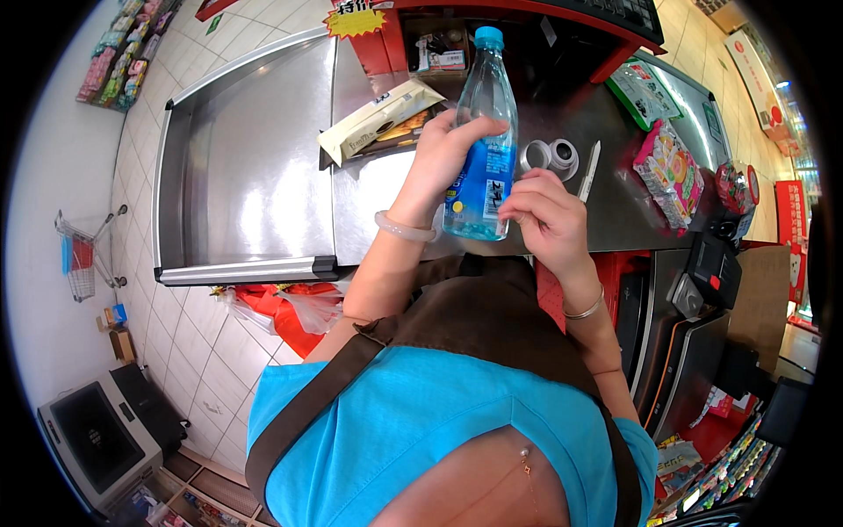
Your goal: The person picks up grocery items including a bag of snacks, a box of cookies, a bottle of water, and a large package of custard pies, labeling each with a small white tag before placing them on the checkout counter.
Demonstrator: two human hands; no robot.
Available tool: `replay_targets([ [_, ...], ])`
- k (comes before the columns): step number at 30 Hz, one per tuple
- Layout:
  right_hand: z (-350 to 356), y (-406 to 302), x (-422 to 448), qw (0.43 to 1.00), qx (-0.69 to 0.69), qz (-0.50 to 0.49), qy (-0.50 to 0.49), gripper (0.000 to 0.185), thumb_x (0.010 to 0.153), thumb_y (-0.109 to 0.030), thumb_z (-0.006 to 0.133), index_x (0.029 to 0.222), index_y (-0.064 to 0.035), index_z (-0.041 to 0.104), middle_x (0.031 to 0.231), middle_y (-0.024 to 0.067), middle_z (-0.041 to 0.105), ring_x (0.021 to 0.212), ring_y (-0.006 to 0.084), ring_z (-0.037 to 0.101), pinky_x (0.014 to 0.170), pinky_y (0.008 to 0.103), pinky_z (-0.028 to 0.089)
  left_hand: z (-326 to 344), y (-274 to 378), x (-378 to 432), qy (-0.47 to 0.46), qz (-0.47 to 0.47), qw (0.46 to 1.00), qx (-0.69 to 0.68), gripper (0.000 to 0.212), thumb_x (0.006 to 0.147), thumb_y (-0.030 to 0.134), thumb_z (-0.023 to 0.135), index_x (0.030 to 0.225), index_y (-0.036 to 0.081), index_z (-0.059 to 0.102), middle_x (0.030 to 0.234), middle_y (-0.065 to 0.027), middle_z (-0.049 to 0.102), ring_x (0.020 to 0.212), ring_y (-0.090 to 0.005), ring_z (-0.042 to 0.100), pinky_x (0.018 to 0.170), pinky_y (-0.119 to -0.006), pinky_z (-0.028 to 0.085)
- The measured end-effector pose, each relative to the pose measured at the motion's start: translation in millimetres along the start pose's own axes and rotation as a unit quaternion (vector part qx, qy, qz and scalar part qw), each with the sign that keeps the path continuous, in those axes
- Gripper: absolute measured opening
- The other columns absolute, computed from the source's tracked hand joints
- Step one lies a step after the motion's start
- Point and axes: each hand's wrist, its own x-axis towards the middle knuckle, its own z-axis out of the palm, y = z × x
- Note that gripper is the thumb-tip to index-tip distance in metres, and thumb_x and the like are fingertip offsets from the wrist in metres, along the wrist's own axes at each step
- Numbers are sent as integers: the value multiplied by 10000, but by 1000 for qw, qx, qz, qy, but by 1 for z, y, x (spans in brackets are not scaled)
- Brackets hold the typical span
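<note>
My left hand (pixel 448 148) is wrapped around a clear blue plastic bottle (pixel 484 85) with a blue cap, its thumb across the front. The bottle leans over the steel counter, its base towards me. On its blue label (pixel 481 161) sits a white sticker (pixel 494 197) with dark handwriting. My right hand (pixel 546 217) has bent fingers, and the fingertips are at the label's lower right edge; whether they pinch it is unclear. Just beyond that hand lie a small round open container and its lid (pixel 535 155), and a white marker pen (pixel 591 170).
Left of the bottle, a cream biscuit packet (pixel 379 120) rests on a darker one. At right are a pink snack bag (pixel 670 172), a green bag (pixel 642 92) and a candy jar (pixel 735 186). A recessed steel counter section (pixel 263 165) has a raised rim. Floor-side stands a small shopping cart (pixel 82 257).
</note>
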Motion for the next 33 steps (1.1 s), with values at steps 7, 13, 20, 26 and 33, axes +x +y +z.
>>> replay_targets([
  [7,5,-2,-3,997,-75,-20,19,156,589,63,601,689,-48,555,687,19,540,607,175,502,635,308,380,0,-2,2,17,-5,1000,3,245,655,194,652,763,-5,558,657,-42,558,555,-89,523,510,-201,416],
  [13,7,-1,-4,995,-97,-22,13,188,591,71,591,730,-45,542,700,17,537,604,170,498,630,305,363,1,-3,3,19,5,1000,9,246,653,192,655,770,-1,558,652,-39,554,549,-86,519,510,-200,415],
  [20,-3,-4,-15,996,5,91,7,141,648,67,572,715,-46,521,720,58,513,674,199,511,688,310,380,1,-6,5,19,15,1000,10,209,677,166,645,777,5,559,657,-29,559,553,-82,523,506,-199,414],
  [26,-28,7,-60,945,228,200,124,256,752,36,537,993,-26,480,1011,69,477,865,135,500,808,283,400,-3,-4,7,24,2,998,-53,191,713,160,619,823,16,556,678,-34,566,560,-87,533,518,-205,425],
  [33,-44,81,-357,562,29,816,130,360,894,-304,419,1193,-104,411,1044,6,463,955,116,469,781,257,398,-4,2,5,-13,-12,996,-92,229,728,177,585,886,16,544,731,-42,568,612,-97,542,559,-219,434],
])
